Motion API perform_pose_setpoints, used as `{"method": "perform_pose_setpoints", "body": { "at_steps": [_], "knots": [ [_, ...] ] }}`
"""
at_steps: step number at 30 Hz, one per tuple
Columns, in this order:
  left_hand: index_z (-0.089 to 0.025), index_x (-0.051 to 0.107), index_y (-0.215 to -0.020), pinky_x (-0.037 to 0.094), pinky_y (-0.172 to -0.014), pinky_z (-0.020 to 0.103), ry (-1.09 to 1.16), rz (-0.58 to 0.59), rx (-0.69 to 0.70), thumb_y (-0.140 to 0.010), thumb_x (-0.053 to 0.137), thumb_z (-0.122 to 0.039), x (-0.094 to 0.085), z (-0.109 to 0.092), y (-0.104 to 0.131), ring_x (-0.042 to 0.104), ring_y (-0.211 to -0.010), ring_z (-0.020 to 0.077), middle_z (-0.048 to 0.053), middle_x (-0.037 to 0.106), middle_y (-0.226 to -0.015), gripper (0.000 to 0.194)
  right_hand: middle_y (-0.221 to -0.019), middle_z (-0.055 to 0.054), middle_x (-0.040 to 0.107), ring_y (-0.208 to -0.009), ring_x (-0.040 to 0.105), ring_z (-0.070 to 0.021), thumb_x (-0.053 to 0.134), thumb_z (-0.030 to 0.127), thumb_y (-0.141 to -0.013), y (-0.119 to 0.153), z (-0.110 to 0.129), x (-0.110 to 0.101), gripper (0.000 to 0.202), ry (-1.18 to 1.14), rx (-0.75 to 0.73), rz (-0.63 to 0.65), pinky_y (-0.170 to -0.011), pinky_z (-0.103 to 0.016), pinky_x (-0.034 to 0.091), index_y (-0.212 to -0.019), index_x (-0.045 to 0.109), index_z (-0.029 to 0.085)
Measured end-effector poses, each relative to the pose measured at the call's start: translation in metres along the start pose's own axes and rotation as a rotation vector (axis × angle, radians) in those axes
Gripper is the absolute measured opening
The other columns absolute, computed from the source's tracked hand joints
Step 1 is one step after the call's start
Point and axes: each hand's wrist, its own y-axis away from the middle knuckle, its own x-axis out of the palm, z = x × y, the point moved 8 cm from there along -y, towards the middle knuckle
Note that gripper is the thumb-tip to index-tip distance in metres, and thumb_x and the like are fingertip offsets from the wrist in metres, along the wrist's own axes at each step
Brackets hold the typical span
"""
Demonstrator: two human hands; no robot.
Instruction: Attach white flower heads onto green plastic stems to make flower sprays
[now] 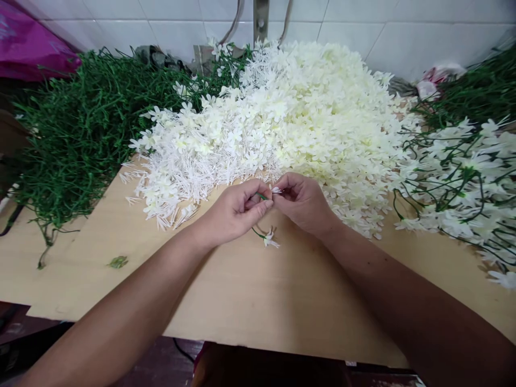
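Over the middle of the table, my two hands meet fingertip to fingertip. My left hand [245, 207] pinches a green artificial flower stem [258, 232], and a white blossom [271, 239] hangs from its lower end. Between the thumb and fingers of my right hand [302, 201] is a small white artificial flower [276, 190], close against my left fingertips. The fingers cover the spot where stem and flower come together, so I cannot tell whether they are joined. Just behind my hands rises a large heap of loose white and cream flowers [322, 118].
A tangled pile of green stems [92, 123] lies at the left. Stems with white blossoms on them [463, 177] are heaped at the right, below more green stems [479, 91]. A green scrap [117, 262] rests on the wooden tabletop [226, 301]. A tiled wall [358, 32] stands behind.
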Motion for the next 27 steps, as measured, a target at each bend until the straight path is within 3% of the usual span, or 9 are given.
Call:
{"method": "perform_pose_setpoints", "body": {
  "at_steps": [3,7,10,13,18,27],
  "knots": [
    [-0.017,0.056,-0.09,0.036,-0.06,0.026,0.071,0.002,0.021,-0.089,0.045,-0.038,-0.001,-0.003,0.002,0.045,-0.068,0.0135,0.001,0.052,-0.075,0.024,-0.06,0.004,0.059,-0.057,0.053,-0.0089,0.074,0.023,-0.059,-0.002,-0.005,-0.003,0.019,-0.179,0.088,0.039,-0.058,-0.025,0.044,-0.063,0.056,0.019],
    [-0.018,0.06,-0.091,0.03,-0.054,0.027,0.23,-0.026,-0.116,-0.093,0.03,-0.048,-0.004,0.017,0.001,0.037,-0.058,0.0136,-0.002,0.041,-0.062,0.042,-0.058,0.004,0.061,-0.058,0.057,-0.0095,0.083,0.03,-0.055,-0.002,-0.009,0.0,0.029,-0.407,0.192,0.105,-0.061,-0.026,0.048,-0.064,0.057,0.02],
    [-0.018,0.058,-0.082,0.029,-0.054,0.025,0.228,-0.074,-0.224,-0.087,0.04,-0.036,-0.007,0.031,-0.002,0.035,-0.057,0.0126,-0.003,0.039,-0.059,0.026,-0.059,0.004,0.061,-0.059,0.058,-0.0096,0.085,0.03,-0.054,0.0,-0.009,0.003,0.031,-0.453,0.219,0.134,-0.061,-0.025,0.048,-0.063,0.058,0.02],
    [-0.018,0.052,-0.073,0.031,-0.055,0.024,0.185,-0.102,-0.248,-0.08,0.046,-0.026,-0.009,0.031,-0.003,0.038,-0.06,0.0121,-0.003,0.042,-0.06,0.012,-0.064,0.004,0.064,-0.061,0.059,-0.0106,0.086,0.031,-0.053,0.001,-0.009,0.005,0.03,-0.453,0.226,0.143,-0.063,-0.027,0.05,-0.063,0.058,0.021],
    [-0.018,0.052,-0.071,0.03,-0.054,0.024,0.251,-0.049,-0.208,-0.08,0.046,-0.031,-0.004,0.02,-0.003,0.039,-0.06,0.0123,-0.003,0.04,-0.06,0.017,-0.068,0.003,0.065,-0.064,0.059,-0.0118,0.086,0.031,-0.054,0.003,-0.011,0.008,0.028,-0.472,0.258,0.167,-0.069,-0.03,0.052,-0.064,0.06,0.022],
    [-0.019,0.052,-0.066,0.026,-0.052,0.026,0.307,0.039,-0.232,-0.077,0.042,-0.03,0.003,0.02,-0.004,0.032,-0.055,0.012,-0.003,0.035,-0.057,0.018,-0.062,0.004,0.059,-0.06,0.056,-0.0124,0.084,0.031,-0.056,0.004,-0.011,0.01,0.026,-0.479,0.265,0.172,-0.066,-0.032,0.049,-0.065,0.061,0.023]
  ]
}}
